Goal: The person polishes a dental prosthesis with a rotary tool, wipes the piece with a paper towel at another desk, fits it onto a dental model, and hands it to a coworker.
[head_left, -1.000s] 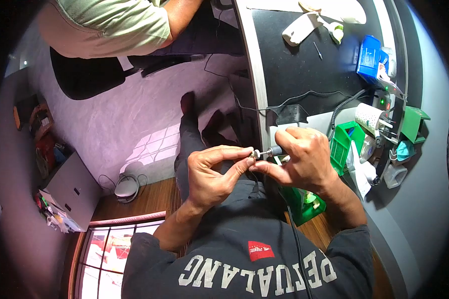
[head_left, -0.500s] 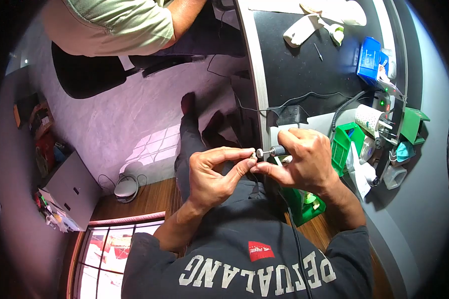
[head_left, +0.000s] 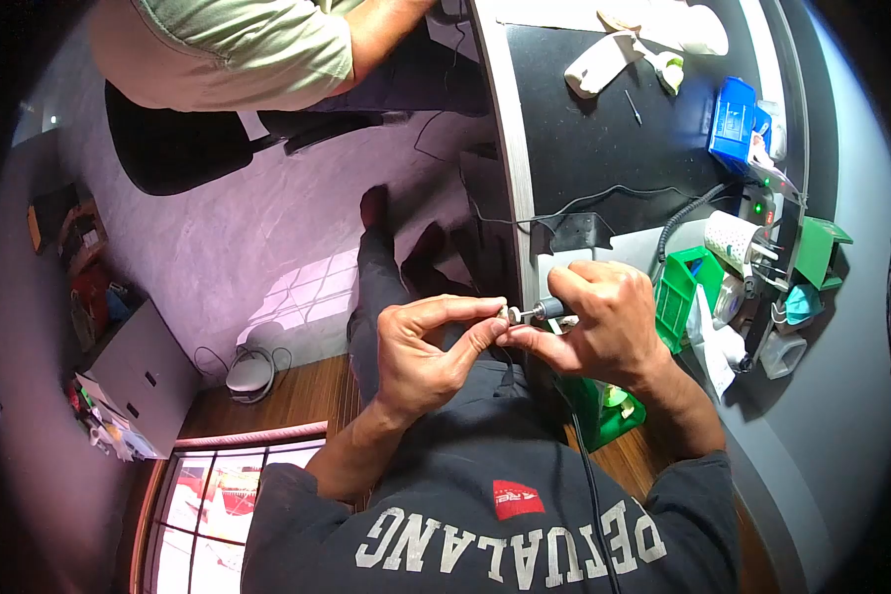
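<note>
My left hand (head_left: 421, 351) pinches a small pale piece (head_left: 503, 313) between thumb and fingertips; most of it is covered by them. My right hand (head_left: 604, 322) is wrapped round a rotary tool handpiece (head_left: 551, 308), dark grey with a metal shank. At its tip, a small round wheel (head_left: 515, 315) sits right at the pale piece; whether they touch I cannot tell. The right thumb reaches across below the shank to the left fingertips. A black cord (head_left: 586, 465) runs down over my shirt.
A co-worker's arm (head_left: 381, 40) is at the top left. The black desk (head_left: 584, 139) bears white pieces, a thin tool (head_left: 633, 107) and a blue box (head_left: 733, 124). Green bins (head_left: 681, 297) stand right of my right hand; another green bin (head_left: 604, 426) is below it.
The handpiece and its wheel have shifted slightly left and down, closer to the pale piece. My left hand is nearly still. The co-worker's arm has moved a little to the right.
</note>
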Available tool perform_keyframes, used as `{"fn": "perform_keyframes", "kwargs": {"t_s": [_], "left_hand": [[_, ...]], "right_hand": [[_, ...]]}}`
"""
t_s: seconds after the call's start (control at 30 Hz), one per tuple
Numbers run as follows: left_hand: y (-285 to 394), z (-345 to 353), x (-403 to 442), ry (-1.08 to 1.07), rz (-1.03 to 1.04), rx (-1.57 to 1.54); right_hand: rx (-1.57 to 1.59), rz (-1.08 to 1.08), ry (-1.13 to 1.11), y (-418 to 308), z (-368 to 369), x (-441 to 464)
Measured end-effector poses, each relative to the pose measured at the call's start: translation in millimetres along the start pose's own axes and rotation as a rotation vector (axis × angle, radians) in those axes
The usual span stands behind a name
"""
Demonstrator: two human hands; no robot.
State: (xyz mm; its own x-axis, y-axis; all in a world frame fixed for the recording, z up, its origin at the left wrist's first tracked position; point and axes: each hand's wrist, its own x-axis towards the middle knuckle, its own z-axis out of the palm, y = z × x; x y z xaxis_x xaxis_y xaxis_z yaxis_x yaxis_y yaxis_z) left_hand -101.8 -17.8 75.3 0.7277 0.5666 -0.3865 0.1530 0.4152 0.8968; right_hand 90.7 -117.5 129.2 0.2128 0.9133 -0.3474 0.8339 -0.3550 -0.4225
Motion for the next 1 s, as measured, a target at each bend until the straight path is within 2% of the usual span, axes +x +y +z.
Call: {"fn": "perform_keyframes", "kwargs": {"t_s": [1.0], "left_hand": [[0.4, 0.7, -1.8, -0.002, 0.023, -0.031]], "right_hand": [[-0.007, -0.008, 0.094, -2.5, 0.9, -1.9]]}}
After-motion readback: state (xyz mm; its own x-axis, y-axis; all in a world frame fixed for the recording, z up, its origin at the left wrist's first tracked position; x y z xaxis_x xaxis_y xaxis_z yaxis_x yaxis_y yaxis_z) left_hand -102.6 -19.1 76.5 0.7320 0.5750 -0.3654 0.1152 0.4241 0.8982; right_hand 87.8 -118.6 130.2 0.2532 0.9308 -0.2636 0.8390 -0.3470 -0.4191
